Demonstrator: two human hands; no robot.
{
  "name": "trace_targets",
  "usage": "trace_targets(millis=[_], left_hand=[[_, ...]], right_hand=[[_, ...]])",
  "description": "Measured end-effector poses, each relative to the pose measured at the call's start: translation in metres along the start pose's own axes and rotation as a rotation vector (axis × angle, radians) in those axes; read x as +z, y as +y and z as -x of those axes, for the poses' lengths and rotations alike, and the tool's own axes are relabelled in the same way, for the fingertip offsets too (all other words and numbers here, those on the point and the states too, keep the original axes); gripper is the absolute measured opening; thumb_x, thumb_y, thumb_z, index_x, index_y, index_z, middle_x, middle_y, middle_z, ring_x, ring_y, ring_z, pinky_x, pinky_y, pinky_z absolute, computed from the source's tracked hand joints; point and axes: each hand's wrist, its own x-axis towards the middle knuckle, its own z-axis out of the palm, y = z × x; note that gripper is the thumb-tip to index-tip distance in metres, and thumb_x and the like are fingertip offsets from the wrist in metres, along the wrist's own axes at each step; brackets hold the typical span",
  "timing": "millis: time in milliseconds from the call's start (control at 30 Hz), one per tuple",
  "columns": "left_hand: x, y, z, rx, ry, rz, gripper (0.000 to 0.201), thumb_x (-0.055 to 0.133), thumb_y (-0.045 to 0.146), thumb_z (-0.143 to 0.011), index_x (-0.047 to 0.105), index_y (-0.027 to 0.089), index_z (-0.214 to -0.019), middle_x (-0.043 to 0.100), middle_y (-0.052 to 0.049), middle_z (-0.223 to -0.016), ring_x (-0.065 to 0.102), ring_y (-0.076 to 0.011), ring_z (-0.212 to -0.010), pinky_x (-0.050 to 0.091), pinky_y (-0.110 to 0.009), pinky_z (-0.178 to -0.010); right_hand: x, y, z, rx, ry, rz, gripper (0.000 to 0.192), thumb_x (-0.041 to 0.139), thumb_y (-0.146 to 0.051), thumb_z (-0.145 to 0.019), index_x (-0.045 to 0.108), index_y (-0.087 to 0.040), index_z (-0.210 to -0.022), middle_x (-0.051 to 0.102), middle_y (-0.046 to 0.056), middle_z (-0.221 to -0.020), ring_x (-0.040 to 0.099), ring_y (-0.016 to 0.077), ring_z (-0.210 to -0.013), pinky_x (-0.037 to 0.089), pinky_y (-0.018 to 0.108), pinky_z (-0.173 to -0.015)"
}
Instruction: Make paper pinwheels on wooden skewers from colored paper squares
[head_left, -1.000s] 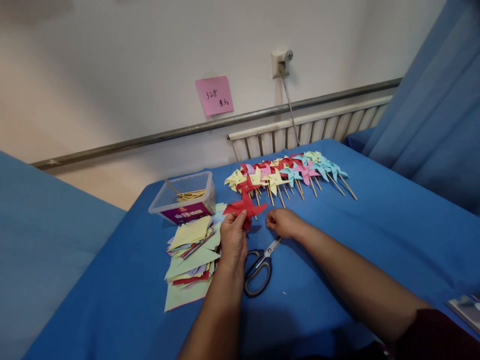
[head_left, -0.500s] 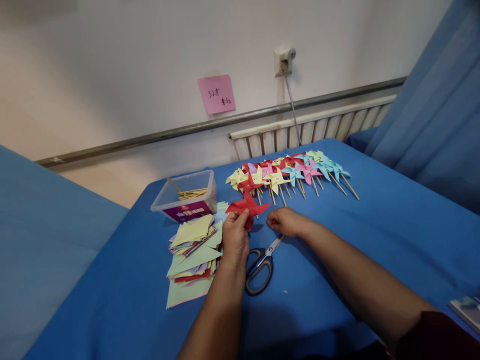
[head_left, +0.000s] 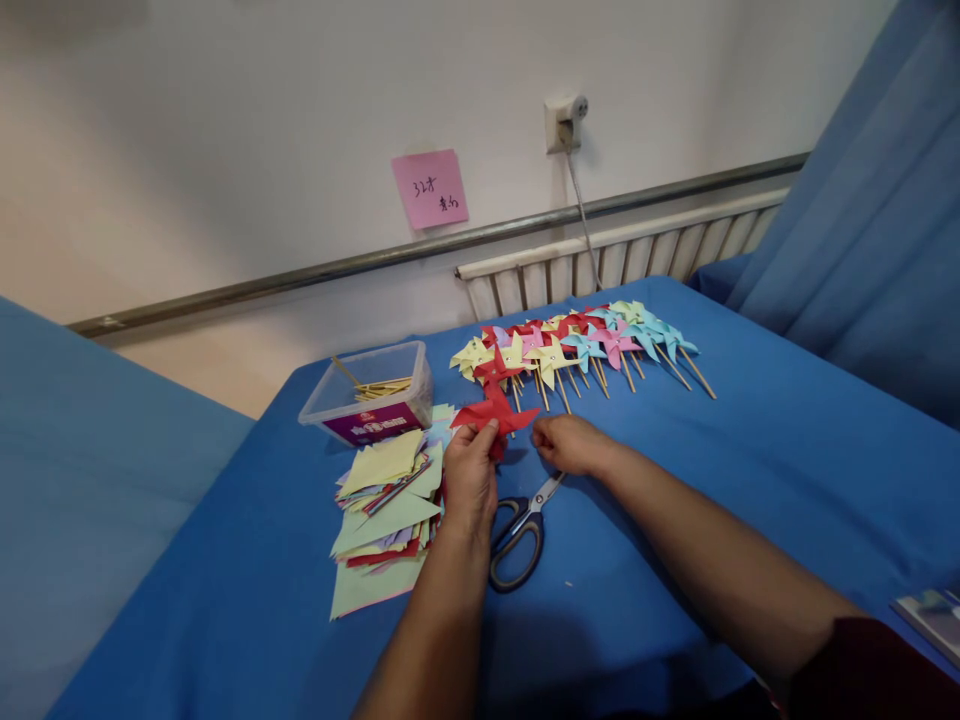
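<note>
One red paper pinwheel (head_left: 495,415) pinched in my left hand (head_left: 469,478) fingers; right hand (head_left: 570,444) curled, empty, beside one pair of grey-handled scissors (head_left: 521,525); open blue surface (head_left: 787,470) rightward.

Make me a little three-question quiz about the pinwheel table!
1. True or false: the left hand pinches a red pinwheel.
2. What lies on the table just below the right hand? A) scissors B) a cup C) a pen
3. Fill in: the clear box holds wooden ____.

Key:
1. True.
2. A, the scissors.
3. Sticks.
</note>
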Motion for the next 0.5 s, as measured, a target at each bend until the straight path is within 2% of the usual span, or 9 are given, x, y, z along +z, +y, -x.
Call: trace_targets(millis=[333, 500], left_hand=[[-0.0005, -0.0009, -0.0004, 0.004, -0.01, -0.002, 0.024, 0.077, 0.027, -0.06, 0.055, 0.015, -0.062, 0.057, 0.003, -0.052, 0.051, -0.0088, -0.046, 0.036, -0.02, -0.047], [-0.0005, -0.0001, 0.0001, -0.006, -0.002, -0.003, 0.024, 0.077, 0.026, -0.06, 0.056, 0.015, -0.062, 0.058, 0.002, -0.052, 0.052, -0.0092, -0.046, 0.036, -0.02, -0.047]], right_hand=[[0.0049, -0.0001, -0.0046, -0.003, 0.019, -0.015, 0.018, 0.054, -0.015, -0.077, 0.066, -0.021, -0.089, 0.07, 0.004, -0.088, 0.06, 0.017, -0.08, 0.033, 0.024, -0.064], [0.0061, 0.0049, -0.0058, 0.014, 0.042, -0.075, 0.016, 0.054, -0.017, -0.078, 0.066, -0.019, -0.087, 0.069, 0.005, -0.082, 0.059, 0.0166, -0.073, 0.034, 0.025, -0.062]])
